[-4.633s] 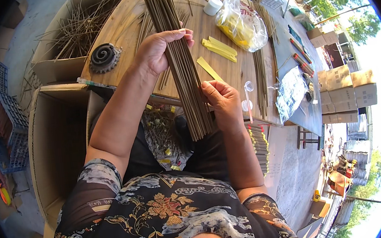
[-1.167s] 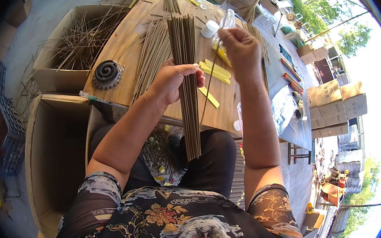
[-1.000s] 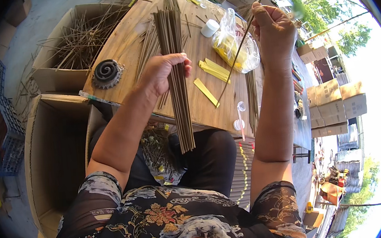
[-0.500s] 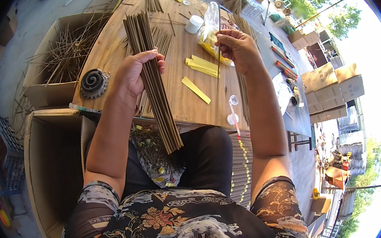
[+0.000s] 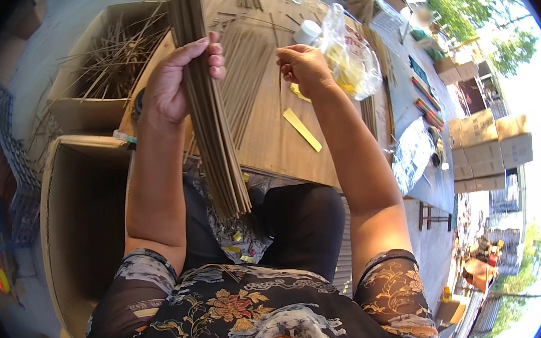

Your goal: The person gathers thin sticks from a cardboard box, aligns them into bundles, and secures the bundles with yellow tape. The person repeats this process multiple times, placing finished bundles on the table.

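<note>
My left hand (image 5: 174, 77) is wrapped round a thick bundle of thin brown incense sticks (image 5: 212, 135), held nearly upright over the table's near edge. Its lower ends hang above my lap. To the right, my right hand (image 5: 305, 68) pinches a single thin incense stick (image 5: 274, 35) at the fingertips, apart from the bundle. Below that hand, a yellow paper strip (image 5: 302, 130) lies on the wooden table (image 5: 275, 152); another is partly hidden by the hand. More loose sticks (image 5: 242, 74) lie on the tabletop between my hands.
A clear plastic bag (image 5: 355, 63) with yellow contents and a white jar (image 5: 307, 32) stand beyond my right hand. At left are a cardboard box of tangled sticks (image 5: 92, 111) and a deep open carton (image 5: 59, 209). Stacked cartons (image 5: 479, 142) stand far right.
My right hand has moved left, closer to the bundle, with the single stick. My left hand and the bundle have shifted left and up. The plastic bag sits farther right in view.
</note>
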The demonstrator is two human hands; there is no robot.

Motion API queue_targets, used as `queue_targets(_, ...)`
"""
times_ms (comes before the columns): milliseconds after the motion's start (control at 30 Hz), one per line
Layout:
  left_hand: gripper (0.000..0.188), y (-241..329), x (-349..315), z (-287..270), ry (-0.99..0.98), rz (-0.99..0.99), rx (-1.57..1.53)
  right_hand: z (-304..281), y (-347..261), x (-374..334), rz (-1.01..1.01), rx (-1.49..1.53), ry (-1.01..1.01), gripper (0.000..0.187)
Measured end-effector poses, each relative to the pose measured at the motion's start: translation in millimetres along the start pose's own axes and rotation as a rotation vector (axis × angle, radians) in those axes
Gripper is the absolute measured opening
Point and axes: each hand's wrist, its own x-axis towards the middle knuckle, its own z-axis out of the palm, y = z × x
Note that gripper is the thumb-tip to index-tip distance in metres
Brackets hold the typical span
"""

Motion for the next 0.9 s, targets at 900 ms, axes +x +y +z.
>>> queue_targets(900,0.024,-32.1,0.6,24.9,0.158,0.211,0.271,66.4,8.8,-120.9,0.230,0.325,-0.555,0.037)
